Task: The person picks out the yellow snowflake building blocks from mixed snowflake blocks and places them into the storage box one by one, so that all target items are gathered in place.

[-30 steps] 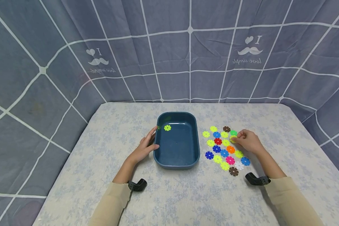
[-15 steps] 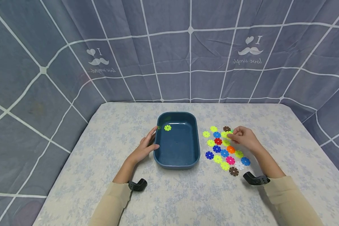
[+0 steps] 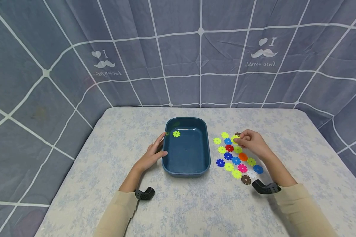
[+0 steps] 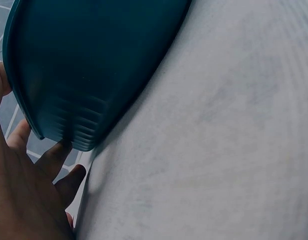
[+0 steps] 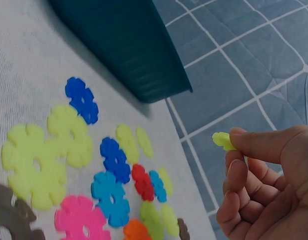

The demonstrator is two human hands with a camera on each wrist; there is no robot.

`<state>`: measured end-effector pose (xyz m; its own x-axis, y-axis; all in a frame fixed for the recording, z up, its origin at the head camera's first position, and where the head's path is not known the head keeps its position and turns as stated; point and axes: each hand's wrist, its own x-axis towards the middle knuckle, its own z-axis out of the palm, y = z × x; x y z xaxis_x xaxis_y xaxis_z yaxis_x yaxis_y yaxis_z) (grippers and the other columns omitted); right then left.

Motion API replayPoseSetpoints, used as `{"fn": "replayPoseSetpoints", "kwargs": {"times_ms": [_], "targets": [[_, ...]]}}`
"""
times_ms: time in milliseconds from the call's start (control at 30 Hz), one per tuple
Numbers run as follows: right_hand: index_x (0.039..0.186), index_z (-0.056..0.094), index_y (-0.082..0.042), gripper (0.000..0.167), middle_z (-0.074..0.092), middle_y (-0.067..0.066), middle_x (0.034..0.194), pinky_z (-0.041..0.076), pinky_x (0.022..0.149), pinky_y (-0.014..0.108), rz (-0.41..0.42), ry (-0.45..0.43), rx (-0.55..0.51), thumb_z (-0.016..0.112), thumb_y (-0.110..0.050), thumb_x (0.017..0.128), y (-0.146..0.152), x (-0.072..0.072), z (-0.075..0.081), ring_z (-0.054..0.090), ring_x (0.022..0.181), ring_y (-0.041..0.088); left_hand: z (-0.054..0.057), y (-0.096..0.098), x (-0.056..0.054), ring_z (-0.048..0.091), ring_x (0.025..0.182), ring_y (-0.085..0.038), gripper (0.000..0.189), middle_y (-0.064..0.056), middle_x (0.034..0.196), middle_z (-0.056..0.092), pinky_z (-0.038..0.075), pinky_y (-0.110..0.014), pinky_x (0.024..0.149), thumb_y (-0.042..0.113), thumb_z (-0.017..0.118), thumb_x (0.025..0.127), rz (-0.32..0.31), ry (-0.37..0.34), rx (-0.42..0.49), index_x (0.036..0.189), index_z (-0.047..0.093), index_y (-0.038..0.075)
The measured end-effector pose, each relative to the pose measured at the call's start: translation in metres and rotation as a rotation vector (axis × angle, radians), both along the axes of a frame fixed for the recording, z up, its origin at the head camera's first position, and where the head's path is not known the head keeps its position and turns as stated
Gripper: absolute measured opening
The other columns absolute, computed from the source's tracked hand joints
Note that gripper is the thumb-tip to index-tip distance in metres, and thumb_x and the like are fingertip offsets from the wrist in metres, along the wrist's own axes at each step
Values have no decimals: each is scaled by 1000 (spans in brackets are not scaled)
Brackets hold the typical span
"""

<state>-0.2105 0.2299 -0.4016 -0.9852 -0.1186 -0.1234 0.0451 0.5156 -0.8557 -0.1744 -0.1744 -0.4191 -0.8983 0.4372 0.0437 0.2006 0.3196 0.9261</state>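
Observation:
My right hand point(image 3: 253, 143) pinches a yellow-green snowflake building disc point(image 5: 222, 140) between thumb and index finger; the other fingers curl in. In the head view it is over the far side of a group of loose discs, covering part of them. My left hand point(image 3: 149, 157) rests against the left side of a dark teal plastic bin point(image 3: 186, 173), fingers spread along the rim and outer wall. In the left wrist view, its fingertips point(image 4: 64, 146) touch the ribbed end of the bin. One yellow-green disc point(image 3: 176, 134) lies inside the bin.
Right of the bin, several discs lie flat on the patterned cloth, among them a red disc point(image 3: 229, 148), a pink disc point(image 3: 242, 168), an orange disc point(image 3: 243, 157), a white disc point(image 3: 251, 173) and a brown disc point(image 3: 246, 179). A grey checked curtain point(image 3: 178, 56) hangs behind the table.
My right hand has moved left and slightly away from me with the yellow-green disc, from the right edge of the group towards the bin. The left hand and bin stay put.

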Motion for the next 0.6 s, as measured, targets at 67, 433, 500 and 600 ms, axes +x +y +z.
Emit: {"fn": "replayPoseSetpoints", "kwargs": {"times_ms": [67,433,500,600], "targets": [[99,50,4,29,58,9,73,54,72,30,10,11,-12,66,-20,94,-3,1,2,58,77,32,0,0,0,20,144,-40,72,-26,158,15,-14,-57,111,8,45,95,-1,-1,1,157,8,5],[99,51,3,32,58,8,70,52,74,35,68,42,-64,67,-23,93,-17,2,11,58,76,33,-1,0,0,20,144,-40,72,-25,158,16,-14,-57,111,7,45,96,0,-1,-3,157,8,5],[99,51,3,31,56,6,68,52,74,36,68,43,-64,67,-23,93,-20,1,12,58,76,33,0,0,0,20,144,-40,72,-26,157,16,-14,-57,111,7,45,96,-3,-2,1,157,8,5],[99,51,3,31,55,5,67,52,74,35,72,44,-63,68,-23,93,-25,1,15,59,76,33,0,0,0,20,143,-40,71,-26,157,16,-14,-57,111,6,45,96,-5,-2,4,157,8,4]]}}
